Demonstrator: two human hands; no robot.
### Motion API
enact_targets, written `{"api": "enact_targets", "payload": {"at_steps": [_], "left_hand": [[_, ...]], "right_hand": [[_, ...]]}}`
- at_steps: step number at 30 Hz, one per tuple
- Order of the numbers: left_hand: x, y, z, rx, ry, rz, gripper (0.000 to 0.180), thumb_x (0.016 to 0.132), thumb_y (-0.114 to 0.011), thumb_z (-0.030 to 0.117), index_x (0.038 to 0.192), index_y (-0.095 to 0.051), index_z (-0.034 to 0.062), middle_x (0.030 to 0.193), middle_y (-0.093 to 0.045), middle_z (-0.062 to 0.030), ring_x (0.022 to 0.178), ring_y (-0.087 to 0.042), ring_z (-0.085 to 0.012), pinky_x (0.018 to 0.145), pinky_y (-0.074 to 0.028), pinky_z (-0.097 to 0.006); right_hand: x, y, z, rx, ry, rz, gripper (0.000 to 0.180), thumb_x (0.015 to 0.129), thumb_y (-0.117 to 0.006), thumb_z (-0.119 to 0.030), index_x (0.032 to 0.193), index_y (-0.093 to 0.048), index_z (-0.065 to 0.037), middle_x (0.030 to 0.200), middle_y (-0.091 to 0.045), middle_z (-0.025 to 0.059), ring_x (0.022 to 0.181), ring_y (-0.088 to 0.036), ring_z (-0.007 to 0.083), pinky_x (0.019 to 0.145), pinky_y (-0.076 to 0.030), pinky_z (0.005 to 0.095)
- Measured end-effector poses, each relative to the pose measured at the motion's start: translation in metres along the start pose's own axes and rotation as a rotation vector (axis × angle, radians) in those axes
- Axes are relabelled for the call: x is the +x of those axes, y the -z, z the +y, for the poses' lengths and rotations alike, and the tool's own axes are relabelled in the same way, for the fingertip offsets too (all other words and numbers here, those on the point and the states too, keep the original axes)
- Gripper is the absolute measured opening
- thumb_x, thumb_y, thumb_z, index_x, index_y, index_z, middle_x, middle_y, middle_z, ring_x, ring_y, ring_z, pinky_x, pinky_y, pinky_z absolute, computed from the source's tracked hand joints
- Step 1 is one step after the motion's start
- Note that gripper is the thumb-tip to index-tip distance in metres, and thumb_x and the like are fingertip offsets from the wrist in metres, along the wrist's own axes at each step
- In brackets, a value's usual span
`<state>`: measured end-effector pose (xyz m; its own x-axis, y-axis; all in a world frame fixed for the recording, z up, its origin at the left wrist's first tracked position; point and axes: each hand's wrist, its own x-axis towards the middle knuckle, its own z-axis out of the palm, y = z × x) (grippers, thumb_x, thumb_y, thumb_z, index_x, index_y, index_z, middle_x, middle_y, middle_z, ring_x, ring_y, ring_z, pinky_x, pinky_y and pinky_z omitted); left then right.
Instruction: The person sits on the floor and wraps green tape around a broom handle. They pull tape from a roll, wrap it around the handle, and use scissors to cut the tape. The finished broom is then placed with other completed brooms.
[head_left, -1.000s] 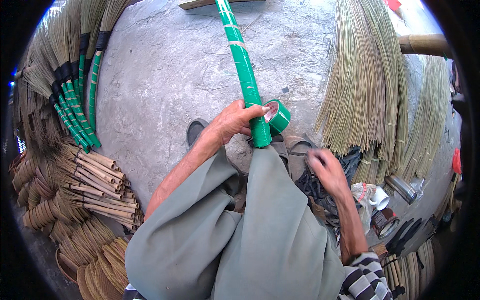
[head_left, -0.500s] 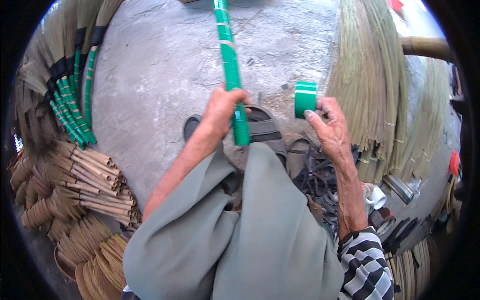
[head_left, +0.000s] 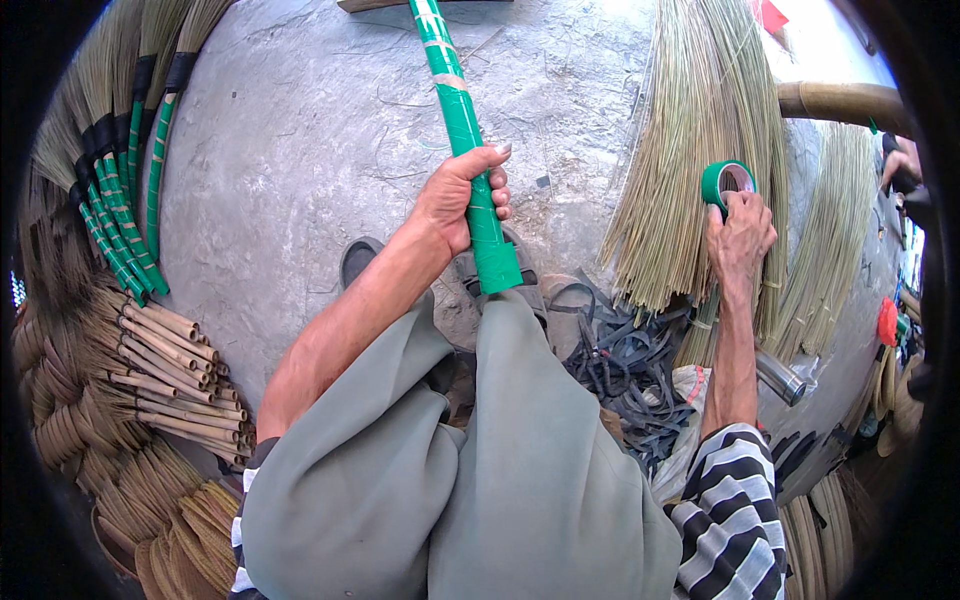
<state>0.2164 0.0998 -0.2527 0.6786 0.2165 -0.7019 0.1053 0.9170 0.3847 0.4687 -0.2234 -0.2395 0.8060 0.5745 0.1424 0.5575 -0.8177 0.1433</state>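
My left hand (head_left: 460, 200) is closed round a broom handle (head_left: 458, 115) wrapped in shiny green tape, with pale bands showing through farther up. Its near end rests by my knee, where a small tape edge sticks out at the side. The handle's far end runs out of the picture at the top. Off to the right, my right hand (head_left: 742, 235) grips a roll of green tape (head_left: 711, 187) by its lower rim, fingers partly at the core. That hand is over a bundle of long dry grass (head_left: 670, 190), and whether it touches the grass I cannot tell.
Brooms with green handles (head_left: 125, 215) lean at the left, above a stack of cut bamboo sticks (head_left: 190, 370). Dark rubber strips (head_left: 635, 350) lie beside my right knee. A metal flask (head_left: 780, 378) and a thick bamboo pole (head_left: 840, 103) are at the right.
My right hand has carried the tape roll away to the right, over the grass bundle. My left hand keeps its grip on the handle. The whole view has shifted slightly.
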Motion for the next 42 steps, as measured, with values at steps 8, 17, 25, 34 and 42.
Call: {"api": "enact_targets", "payload": {"at_steps": [8, 17, 25, 34, 42], "left_hand": [[0.014, -0.017, -0.008, -0.049, -0.014, -0.004, 0.026, 0.096, -0.083, 0.020, 0.104, -0.060, 0.0098, 0.078, -0.060, -0.0029, 0.063, -0.060, -0.0169, 0.059, -0.054, -0.036], [0.017, -0.023, -0.014, -0.036, -0.068, 0.048, 0.029, 0.094, -0.084, 0.021, 0.101, -0.058, 0.0094, 0.076, -0.060, -0.0045, 0.062, -0.062, -0.0188, 0.058, -0.056, -0.038], [0.018, -0.008, -0.013, -0.102, -0.029, -0.039, 0.027, 0.095, -0.082, 0.020, 0.101, -0.057, 0.0108, 0.075, -0.059, -0.0030, 0.063, -0.062, -0.0184, 0.060, -0.056, -0.037], [0.019, 0.014, -0.005, 0.046, -0.006, -0.101, 0.023, 0.101, -0.077, 0.029, 0.112, -0.069, 0.0103, 0.107, -0.077, -0.0103, 0.108, -0.075, -0.0234, 0.091, -0.062, -0.043], [0.043, -0.002, 0.025, 0.336, -0.135, 0.148, 0.045, 0.095, -0.084, 0.045, 0.111, -0.068, 0.0064, 0.107, -0.072, -0.0109, 0.104, -0.070, -0.0224, 0.088, -0.058, -0.045]], "right_hand": [[-0.084, 0.080, -0.134, 1.345, -0.277, -0.789, 0.054, 0.103, -0.076, -0.030, 0.145, -0.060, 0.001, 0.134, -0.071, 0.0166, 0.129, -0.066, 0.0273, 0.109, -0.053, 0.0432], [-0.109, 0.071, -0.213, 1.832, -0.579, -1.126, 0.061, 0.110, -0.057, -0.064, 0.129, -0.064, -0.006, 0.095, -0.073, 0.0055, 0.087, -0.067, 0.0130, 0.081, -0.052, 0.0298], [-0.113, 0.046, -0.225, 1.919, -0.720, -1.218, 0.059, 0.113, -0.050, -0.063, 0.115, -0.068, -0.007, 0.089, -0.071, 0.0058, 0.077, -0.066, 0.0155, 0.071, -0.052, 0.0308], [-0.081, 0.015, -0.237, 1.775, -0.445, -1.137, 0.057, 0.114, -0.048, -0.060, 0.124, -0.069, -0.007, 0.099, -0.073, 0.0056, 0.086, -0.071, 0.0174, 0.081, -0.060, 0.0368], [-0.068, 0.030, -0.253, 1.573, -0.283, -1.001, 0.038, 0.097, -0.080, -0.032, 0.116, -0.064, -0.004, 0.094, -0.072, 0.0130, 0.080, -0.069, 0.0244, 0.078, -0.058, 0.0446]]}}
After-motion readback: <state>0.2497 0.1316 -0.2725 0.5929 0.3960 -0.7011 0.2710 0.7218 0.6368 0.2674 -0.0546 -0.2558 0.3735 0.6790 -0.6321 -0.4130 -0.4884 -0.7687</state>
